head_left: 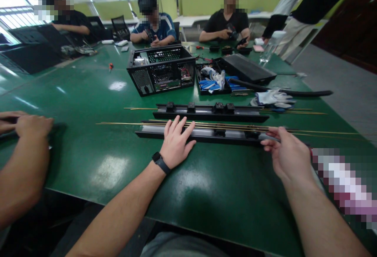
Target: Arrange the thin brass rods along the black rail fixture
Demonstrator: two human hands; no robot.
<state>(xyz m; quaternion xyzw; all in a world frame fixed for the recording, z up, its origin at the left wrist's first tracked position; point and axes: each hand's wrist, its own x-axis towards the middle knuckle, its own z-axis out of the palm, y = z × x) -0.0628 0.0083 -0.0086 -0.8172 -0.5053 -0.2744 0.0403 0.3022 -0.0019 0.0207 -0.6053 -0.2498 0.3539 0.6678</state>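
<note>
My left hand (176,141) lies with fingers spread over the near long black channel (203,137), touching it and the thin brass-coloured rods (229,126) along it. My right hand (285,149) is at the channel's right end, fingers curled and pinched close to the rods and a grey piece. What it grips is partly hidden by the fingers. Black blocks (219,132) sit in the channel. Behind lies a second black channel (206,116) with several black blocks (191,107) on it; more thin rods stick out past its ends.
An open black computer case (161,70) stands behind the channels. To its right are a tray (203,90) with gloves, a dark flat panel (250,68), a black tube (309,92) and white-blue gloves (273,99). A co-worker's hands (33,125) are at left; others sit opposite.
</note>
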